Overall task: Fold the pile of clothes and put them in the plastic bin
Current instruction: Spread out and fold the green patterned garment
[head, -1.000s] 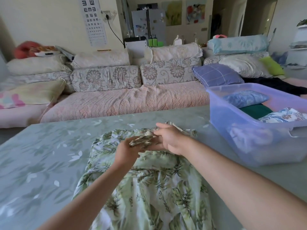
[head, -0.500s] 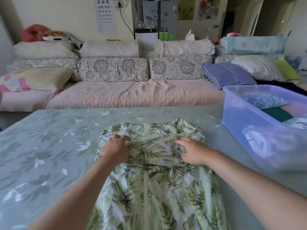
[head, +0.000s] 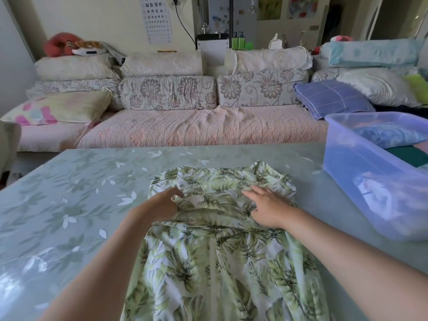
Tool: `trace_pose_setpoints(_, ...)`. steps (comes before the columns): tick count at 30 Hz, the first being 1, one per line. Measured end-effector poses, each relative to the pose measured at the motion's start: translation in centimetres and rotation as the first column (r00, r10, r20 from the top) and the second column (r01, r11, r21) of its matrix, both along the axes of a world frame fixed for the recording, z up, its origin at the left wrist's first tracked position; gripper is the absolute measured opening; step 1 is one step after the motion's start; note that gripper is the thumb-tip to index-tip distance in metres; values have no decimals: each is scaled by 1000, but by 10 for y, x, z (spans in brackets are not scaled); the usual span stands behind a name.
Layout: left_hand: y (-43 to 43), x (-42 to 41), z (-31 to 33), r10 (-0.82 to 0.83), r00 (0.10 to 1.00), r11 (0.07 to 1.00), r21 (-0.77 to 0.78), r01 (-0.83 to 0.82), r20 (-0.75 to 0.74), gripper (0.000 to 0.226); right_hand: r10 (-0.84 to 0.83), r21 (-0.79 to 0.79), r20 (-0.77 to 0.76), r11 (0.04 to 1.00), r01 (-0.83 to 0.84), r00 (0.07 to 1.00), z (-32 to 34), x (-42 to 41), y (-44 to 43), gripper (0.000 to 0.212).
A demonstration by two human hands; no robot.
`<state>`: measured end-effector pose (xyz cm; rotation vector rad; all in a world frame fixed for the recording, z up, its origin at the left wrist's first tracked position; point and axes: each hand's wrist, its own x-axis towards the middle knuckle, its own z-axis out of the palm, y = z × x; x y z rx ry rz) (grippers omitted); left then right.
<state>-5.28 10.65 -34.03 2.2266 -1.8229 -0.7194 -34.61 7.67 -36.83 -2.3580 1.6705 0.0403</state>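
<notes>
A white garment with a green leaf print (head: 220,251) lies spread on the green table (head: 69,205), running from the middle toward the near edge. Its far end is bunched and folded back. My left hand (head: 159,206) rests on the left of that fold, fingers curled and pinching the cloth. Flat on the right side of the fold lies my right hand (head: 266,208), fingers spread and pressing down. A translucent blue plastic bin (head: 361,181) stands at the right of the table with several folded clothes (head: 391,135) inside.
A long sofa with a pink cover (head: 196,128) and many cushions runs behind the table's far edge. A blue checked pillow (head: 333,98) lies near the bin. The left half of the table shows only its leaf pattern.
A second ago both hands were together above the garment, holding a bunched piece. They have since moved apart and come down on the fold. My view has dipped and drifted left.
</notes>
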Motion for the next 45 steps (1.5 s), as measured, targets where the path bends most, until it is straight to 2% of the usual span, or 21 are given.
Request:
trace_pose_setpoints(3,-7,-8,-3,192,954,967,-123,-224,-230,23,45,53,3,998,-45,999,-6,7,6,78)
trace_pose_setpoints(5,-6,-10,-7,269,860,906,-188,-379,-434,10,92,54,-9,994,-92,996,-7,9,9,80)
trace_pose_setpoints(6,-5,-11,-8,268,780,885,-176,-431,-565,3,115,49,-25,992,-114,993,-8,10,10,81)
trace_pose_setpoints(8,-5,-11,-6,235,557,859,-97,-502,-797,17,147,40,-34,988,-146,988,-6,11,13,82)
trace_pose_setpoints(9,-6,-11,-3,231,490,837,-85,-540,-840,21,157,33,-28,987,-156,987,-4,10,14,80)
trace_pose_setpoints(10,-6,-10,0,248,538,803,-141,-580,-805,25,160,25,-13,987,-160,987,-3,10,16,77)
trace_pose_setpoints(11,-6,-6,4,292,678,754,-274,-597,-675,32,156,14,9,988,-156,988,-1,10,17,73)
trace_pose_setpoints(13,-1,6,5,359,888,702,-543,-461,-288,39,126,-26,63,992,-124,990,3,9,17,67)
trace_pose_setpoints(14,3,10,5,363,921,718,-589,-372,-140,37,108,-61,76,993,-103,991,4,9,16,65)
trace_pose_setpoints(16,6,16,-3,376,923,810,-515,-282,86,35,66,-120,53,991,-59,996,3,8,11,64)
trace_pose_setpoints(19,4,6,-13,273,897,912,-390,-126,348,59,4,-83,-45,996,-8,999,-2,5,4,73)
trace_pose_setpoints(20,2,0,-13,175,927,916,-401,-30,331,65,-11,-58,-77,998,7,997,-4,6,3,78)
trace_pose_setpoints(22,-1,-14,-16,-80,967,902,-395,173,242,54,-41,-33,-106,999,38,993,-5,7,-1,83)
trace_pose_setpoints(23,-2,-21,-21,-177,956,903,-348,252,233,46,-57,-22,-100,998,55,993,-6,7,-2,82)
trace_pose_setpoints(25,-2,-28,-34,-252,929,942,-153,300,272,55,-83,29,-85,996,86,993,-9,3,-5,74)
trace_pose_setpoints(28,-3,-23,-51,-216,915,974,11,226,342,76,-100,90,-107,990,110,989,-15,-14,-10,68)
trace_pose_setpoints(32,-2,-16,-56,-135,911,986,-41,163,389,82,-119,87,-99,988,127,988,-13,-19,-14,68)
trace_pose_setpoints(35,-3,-17,-55,-111,913,993,3,120,393,86,-51,15,-72,998,53,996,-18,-15,-10,67)
trace_pose_setpoints(40,-11,-17,-49,-119,883,993,37,114,454,93,-51,42,-81,998,55,995,-18,-15,-16,62)
trace_pose_setpoints(42,-23,-18,-39,-124,855,987,-26,159,504,77,-75,2,-57,997,75,996,-18,-12,-23,59)
trace_pose_setpoints(45,-51,-13,-24,4,879,958,-255,134,477,38,-124,-145,58,981,131,991,-22,-8,-38,47)
